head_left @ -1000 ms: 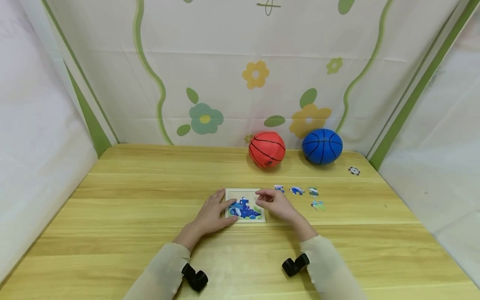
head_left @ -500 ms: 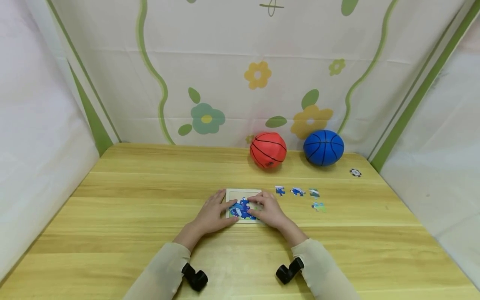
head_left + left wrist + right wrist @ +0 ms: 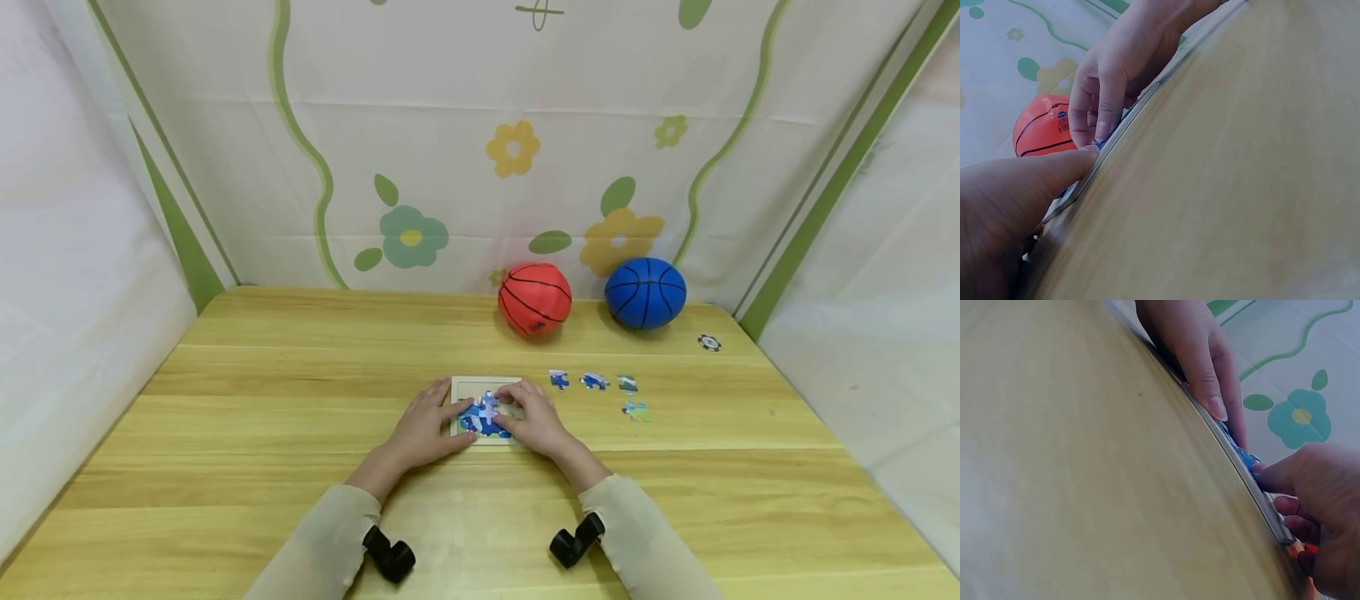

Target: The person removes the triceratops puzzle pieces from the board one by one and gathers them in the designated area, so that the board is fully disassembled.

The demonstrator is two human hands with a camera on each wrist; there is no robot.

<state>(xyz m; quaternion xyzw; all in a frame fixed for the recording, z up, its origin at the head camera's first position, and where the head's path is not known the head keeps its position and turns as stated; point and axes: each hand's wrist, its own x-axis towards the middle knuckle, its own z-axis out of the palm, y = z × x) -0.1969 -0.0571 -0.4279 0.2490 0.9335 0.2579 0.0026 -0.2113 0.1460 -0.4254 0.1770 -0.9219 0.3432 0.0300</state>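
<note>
In the head view a small jigsaw puzzle in a pale frame (image 3: 465, 381) lies on the table, partly filled with a blue cartoon animal. My left hand (image 3: 426, 425) rests over its left side, fingers extended, thumb and index finger on the picture. From the right, my right hand (image 3: 536, 421) pinches a shiny puzzle piece (image 3: 488, 408) between thumb and index finger, low over the picture. The right wrist view has the puzzle frame (image 3: 1254, 487) edge-on, with the right thumb at the blue picture. Fingers hide parts of the picture.
Several loose puzzle pieces (image 3: 595, 382) lie right of the puzzle frame. A red ball (image 3: 535, 300) and a blue ball (image 3: 646, 293) sit at the table's back, near a flowered cloth backdrop (image 3: 450, 167). A round chip (image 3: 708, 342) lies at the far right.
My right hand has moved left from the frame's right edge onto the middle of the picture. The puzzle piece at its fingertips now shows pale and shiny. My left hand has stayed put.
</note>
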